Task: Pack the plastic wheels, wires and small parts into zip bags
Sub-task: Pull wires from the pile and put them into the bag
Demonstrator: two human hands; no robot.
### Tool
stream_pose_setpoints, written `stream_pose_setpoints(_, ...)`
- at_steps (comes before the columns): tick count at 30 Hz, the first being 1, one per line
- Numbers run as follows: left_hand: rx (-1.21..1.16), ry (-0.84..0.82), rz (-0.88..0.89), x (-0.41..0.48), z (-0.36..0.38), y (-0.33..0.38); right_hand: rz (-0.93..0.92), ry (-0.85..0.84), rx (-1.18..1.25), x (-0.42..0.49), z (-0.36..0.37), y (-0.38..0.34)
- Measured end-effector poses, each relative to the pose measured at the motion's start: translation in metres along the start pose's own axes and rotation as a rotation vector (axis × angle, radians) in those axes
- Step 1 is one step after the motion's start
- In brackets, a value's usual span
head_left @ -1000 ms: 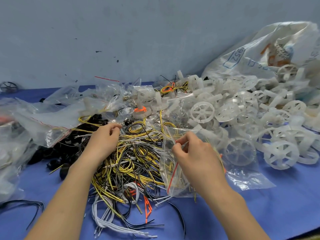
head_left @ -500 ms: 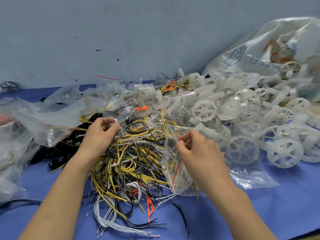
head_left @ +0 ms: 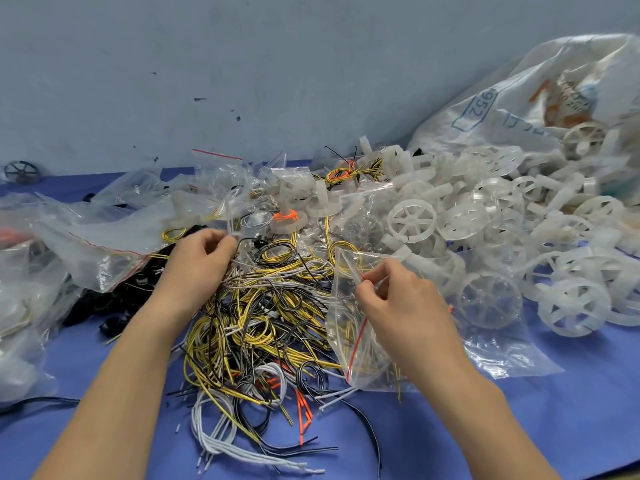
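— Left hand (head_left: 197,265) first: our fingers are curled at the far edge of the wires (head_left: 263,306), pinching a few strands, as far as we can tell.
— And the heap itself?
— It lies between our two hands on the table (head_left: 519,427). Strands run every way, so it has no single long axis.
— Then the bag (head_left: 343,327)?
— Just right of the heap and touching it. Its red stripe runs away from us, slightly tilted, and the mouth seems to face left, toward the wires. Our right hand (head_left: 398,303) pinches it near the stripe's far end.
— So the strands travel rightward?
— We judge so. The left hand is nearer and would carry them across into the mouth. The wheels (head_left: 412,216) lie further right, beyond the bag.
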State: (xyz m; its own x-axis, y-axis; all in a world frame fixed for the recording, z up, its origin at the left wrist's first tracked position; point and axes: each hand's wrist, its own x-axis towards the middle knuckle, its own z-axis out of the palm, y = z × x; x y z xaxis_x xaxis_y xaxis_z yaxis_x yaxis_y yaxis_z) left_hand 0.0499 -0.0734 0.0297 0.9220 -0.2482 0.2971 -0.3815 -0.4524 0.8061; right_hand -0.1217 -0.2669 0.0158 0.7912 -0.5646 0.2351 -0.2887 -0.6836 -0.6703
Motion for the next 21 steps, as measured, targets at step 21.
stream_pose_setpoints(21, -0.602, 0.06, -0.36, 0.002, -0.013, 0.021, 0.009, 0.016, 0.002, 0.0, -0.001, 0.002)
